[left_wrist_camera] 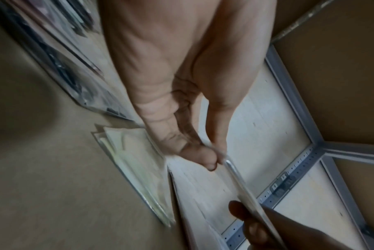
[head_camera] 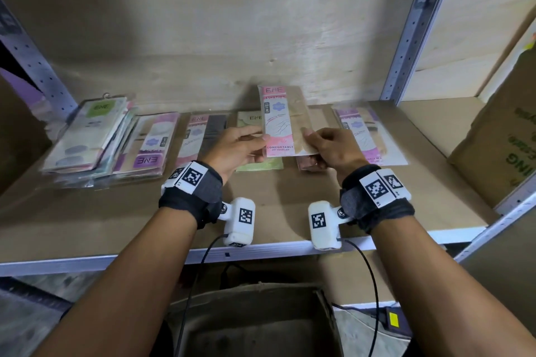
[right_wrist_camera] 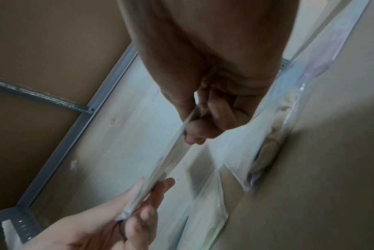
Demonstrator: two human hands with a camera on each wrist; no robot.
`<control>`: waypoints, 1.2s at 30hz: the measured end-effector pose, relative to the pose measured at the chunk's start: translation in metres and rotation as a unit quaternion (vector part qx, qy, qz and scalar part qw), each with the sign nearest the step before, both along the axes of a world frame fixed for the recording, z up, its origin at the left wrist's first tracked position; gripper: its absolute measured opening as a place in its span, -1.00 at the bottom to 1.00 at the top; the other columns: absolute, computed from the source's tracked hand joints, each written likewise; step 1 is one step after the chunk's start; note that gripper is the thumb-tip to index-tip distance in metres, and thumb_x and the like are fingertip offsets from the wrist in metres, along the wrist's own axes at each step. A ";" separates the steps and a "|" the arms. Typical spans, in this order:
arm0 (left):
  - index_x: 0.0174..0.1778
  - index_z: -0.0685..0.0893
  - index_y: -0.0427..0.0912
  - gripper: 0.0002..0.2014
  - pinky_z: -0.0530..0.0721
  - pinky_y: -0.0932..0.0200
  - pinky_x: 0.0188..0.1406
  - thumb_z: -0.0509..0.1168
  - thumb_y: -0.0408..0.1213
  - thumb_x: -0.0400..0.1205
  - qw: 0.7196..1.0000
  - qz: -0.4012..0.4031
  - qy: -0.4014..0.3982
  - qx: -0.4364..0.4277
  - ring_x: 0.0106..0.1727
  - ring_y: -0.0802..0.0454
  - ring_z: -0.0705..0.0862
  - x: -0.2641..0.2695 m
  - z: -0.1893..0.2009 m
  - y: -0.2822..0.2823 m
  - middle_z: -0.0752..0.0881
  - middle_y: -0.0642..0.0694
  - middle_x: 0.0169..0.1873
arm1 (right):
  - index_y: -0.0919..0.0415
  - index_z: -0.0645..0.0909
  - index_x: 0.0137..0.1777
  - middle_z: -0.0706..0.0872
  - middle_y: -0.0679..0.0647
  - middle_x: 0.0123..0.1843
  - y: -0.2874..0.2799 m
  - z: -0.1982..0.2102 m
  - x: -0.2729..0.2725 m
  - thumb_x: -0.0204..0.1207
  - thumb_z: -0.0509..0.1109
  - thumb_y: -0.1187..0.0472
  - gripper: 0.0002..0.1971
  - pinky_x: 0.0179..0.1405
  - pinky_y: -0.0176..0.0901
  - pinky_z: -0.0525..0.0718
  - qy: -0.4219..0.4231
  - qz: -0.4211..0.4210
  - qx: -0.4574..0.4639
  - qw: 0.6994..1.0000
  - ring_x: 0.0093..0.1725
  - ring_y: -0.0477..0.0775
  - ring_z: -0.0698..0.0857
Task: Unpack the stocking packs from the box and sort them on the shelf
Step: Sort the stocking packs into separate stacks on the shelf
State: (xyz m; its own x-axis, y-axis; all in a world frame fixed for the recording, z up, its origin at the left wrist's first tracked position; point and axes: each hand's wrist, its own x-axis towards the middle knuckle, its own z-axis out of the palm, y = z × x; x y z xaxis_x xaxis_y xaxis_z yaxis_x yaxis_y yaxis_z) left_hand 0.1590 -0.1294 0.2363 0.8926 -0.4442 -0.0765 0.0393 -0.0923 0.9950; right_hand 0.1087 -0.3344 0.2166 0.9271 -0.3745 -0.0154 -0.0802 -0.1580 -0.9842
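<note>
Plywood is backing the shelf [head_camera: 290, 211] you are working at, and a row of stocking packs is lying flat along it; I'll place everything against the pink pack [head_camera: 280, 122] you are holding up. Your left hand [head_camera: 236, 148] is pinching its left edge between thumb and fingers, and your right hand [head_camera: 330, 151] is pinching its right edge, fingers curled behind. You are holding the pink pack clear of the shelf, tilted up toward you, above the row.

Directly under it a green pack [head_camera: 258, 166] is lying flat. Left of it a tall mixed stack [head_camera: 87, 139] is sitting near the upright, with two more packs between. Right of it a purple pack [head_camera: 365, 136] is lying flat, and further right a cardboard carton [head_camera: 499, 136] is standing. Below the shelf edge, nearer you than the pink pack, the open box [head_camera: 255, 324] is waiting.

Judging from the glossy sleeve, this pack is going to feel light, thin and a little slippery, with a card insert giving some stiffness. Taking it by its long edges is looking sensible; gripping the soft middle would likely crease it.
</note>
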 end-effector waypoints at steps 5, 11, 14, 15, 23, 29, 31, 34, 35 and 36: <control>0.40 0.62 -0.34 -0.62 0.82 0.29 -0.16 0.37 -0.54 0.65 0.998 -0.002 -0.029 0.047 -0.13 0.06 0.80 0.008 -0.004 -0.027 0.77 -0.33 0.16 | 0.15 0.62 -0.16 0.79 0.13 -0.27 -0.023 0.007 0.006 0.54 0.51 -0.01 -0.76 -0.58 -0.25 0.54 0.044 -0.058 -0.093 0.993 -0.55 -0.05 0.67; 0.31 0.63 -0.55 -0.60 0.86 0.11 -0.16 0.46 -0.62 0.54 0.994 0.025 -0.029 0.103 -0.13 -0.16 0.81 0.016 -0.005 -0.062 0.76 -0.44 0.15 | 0.23 0.68 0.27 0.77 0.10 0.17 -0.047 0.013 0.008 0.51 0.54 0.13 -0.64 0.17 -0.13 0.66 0.096 -0.083 -0.186 0.974 0.14 0.07 0.72; 0.23 0.66 -0.55 -0.63 0.82 -0.10 0.06 0.49 -0.65 0.50 0.990 0.028 -0.013 0.137 0.00 -0.29 0.83 0.017 -0.004 -0.074 0.76 -0.48 0.15 | 0.25 0.69 0.28 0.75 0.12 0.19 -0.050 0.016 0.006 0.49 0.56 0.17 -0.63 -0.07 -0.26 0.50 0.127 -0.083 -0.205 0.967 0.03 0.01 0.62; 0.22 0.67 -0.54 -0.64 0.82 -0.11 0.06 0.49 -0.65 0.49 0.989 0.030 -0.010 0.145 0.02 -0.31 0.83 0.017 -0.004 -0.077 0.76 -0.47 0.15 | 0.28 0.69 0.26 0.75 0.14 0.19 -0.050 0.017 0.006 0.48 0.57 0.20 -0.63 -0.15 -0.29 0.49 0.137 -0.078 -0.214 0.964 -0.01 0.00 0.59; 0.22 0.64 -0.53 -0.57 0.81 -0.15 0.11 0.57 -0.56 0.46 0.973 0.014 0.010 0.228 0.00 -0.28 0.85 0.014 0.003 -0.091 0.79 -0.45 0.11 | 0.34 0.66 0.30 0.72 0.19 0.29 -0.047 0.021 0.007 0.41 0.62 0.25 -0.54 0.04 -0.19 0.53 0.188 -0.043 -0.252 0.948 0.27 0.15 0.66; 0.25 0.63 -0.48 -0.49 0.80 -0.10 0.14 0.63 -0.46 0.42 0.964 0.008 0.014 0.264 0.01 -0.24 0.86 0.010 0.005 -0.096 0.79 -0.39 0.16 | 0.31 0.62 0.31 0.69 0.19 0.30 -0.045 0.022 0.005 0.35 0.65 0.32 -0.48 0.05 -0.19 0.50 0.200 -0.023 -0.245 0.949 0.18 0.10 0.60; 0.27 0.63 -0.46 -0.47 0.81 -0.10 0.13 0.63 -0.44 0.42 0.960 0.011 0.009 0.280 0.02 -0.23 0.86 0.010 0.006 -0.097 0.79 -0.36 0.18 | 0.31 0.61 0.32 0.69 0.19 0.30 -0.045 0.022 0.004 0.34 0.65 0.34 -0.47 0.08 -0.19 0.51 0.201 -0.022 -0.244 0.949 0.24 0.13 0.62; 0.30 0.60 -0.49 -0.44 0.79 -0.11 0.18 0.63 -0.46 0.42 0.960 0.007 0.012 0.280 0.09 -0.26 0.83 0.011 0.007 -0.099 0.77 -0.39 0.20 | 0.34 0.62 0.31 0.70 0.21 0.29 -0.044 0.023 0.004 0.33 0.65 0.36 -0.47 0.10 -0.18 0.53 0.197 -0.016 -0.246 0.949 0.28 0.16 0.64; 0.29 0.61 -0.49 -0.45 0.78 -0.11 0.19 0.63 -0.47 0.42 0.960 0.004 0.011 0.280 0.10 -0.26 0.83 0.011 0.007 -0.099 0.77 -0.39 0.20 | 0.35 0.62 0.30 0.71 0.21 0.29 -0.043 0.023 0.004 0.33 0.65 0.37 -0.48 0.09 -0.19 0.53 0.195 -0.015 -0.245 0.950 0.23 0.13 0.64; 0.28 0.61 -0.49 -0.46 0.79 -0.11 0.19 0.63 -0.46 0.42 0.960 0.004 0.009 0.281 0.09 -0.25 0.83 0.011 0.007 -0.099 0.78 -0.39 0.19 | 0.35 0.63 0.29 0.71 0.20 0.28 -0.043 0.023 0.004 0.32 0.65 0.37 -0.49 0.07 -0.19 0.52 0.193 -0.015 -0.243 0.950 0.19 0.11 0.63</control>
State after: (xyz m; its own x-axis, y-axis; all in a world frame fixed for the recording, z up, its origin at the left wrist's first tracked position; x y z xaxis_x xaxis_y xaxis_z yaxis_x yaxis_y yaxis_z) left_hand 0.1705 -0.2281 0.2435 0.8920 -0.3221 -0.3173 0.0584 -0.6139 0.7872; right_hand 0.1125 -0.3773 0.2396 0.8766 -0.4498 -0.1709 -0.4320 -0.5791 -0.6914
